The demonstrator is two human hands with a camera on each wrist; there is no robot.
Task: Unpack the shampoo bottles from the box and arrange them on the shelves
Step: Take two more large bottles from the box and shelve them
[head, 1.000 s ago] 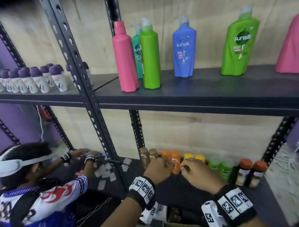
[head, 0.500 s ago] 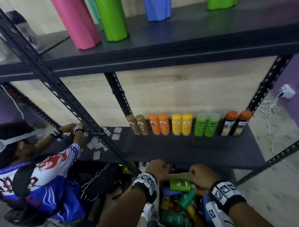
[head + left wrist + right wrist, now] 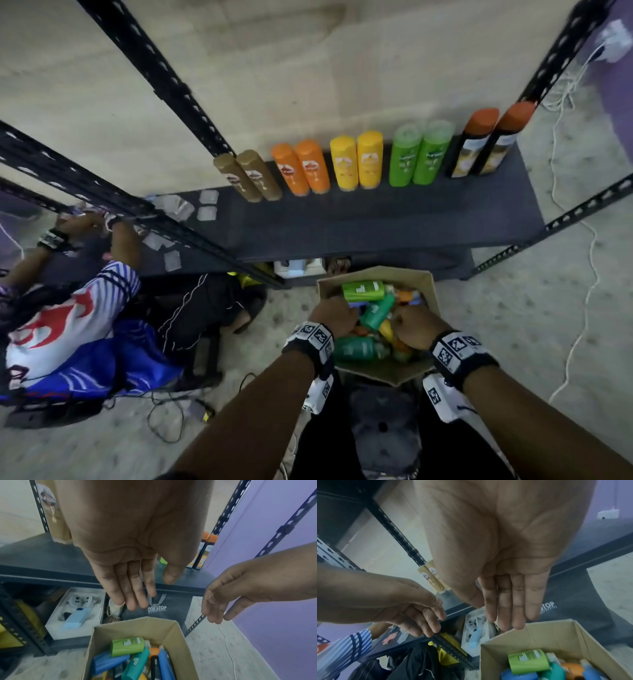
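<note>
An open cardboard box [image 3: 375,274] [image 3: 137,628] [image 3: 539,635] stands on the floor before the dark lower shelf [image 3: 376,226]. It holds several shampoo bottles lying jumbled, among them a light green one [image 3: 363,290] [image 3: 127,647] [image 3: 529,661], a teal one [image 3: 376,311] [image 3: 135,665] and a blue one [image 3: 109,662]. My left hand [image 3: 337,315] [image 3: 150,588] and right hand [image 3: 416,323] [image 3: 496,608] hover just above the box, fingers straight, holding nothing. Along the back of the shelf stand pairs of bottles: brown [image 3: 248,176], orange [image 3: 301,168], yellow [image 3: 356,159], green [image 3: 421,154] and dark ones with orange caps [image 3: 486,144].
Another person [image 3: 68,325] crouches at the left, hands on the neighbouring shelf among small sachets [image 3: 178,209]. Slanted black uprights [image 3: 154,68] frame the shelf. Under it sit a white tray [image 3: 75,615] and a dark bag [image 3: 157,609]. A white cable [image 3: 582,308] runs over the floor at the right.
The view has tipped down from the upper shelf to the floor. Both my hands have dropped from the lower shelf's bottles to just over the box.
</note>
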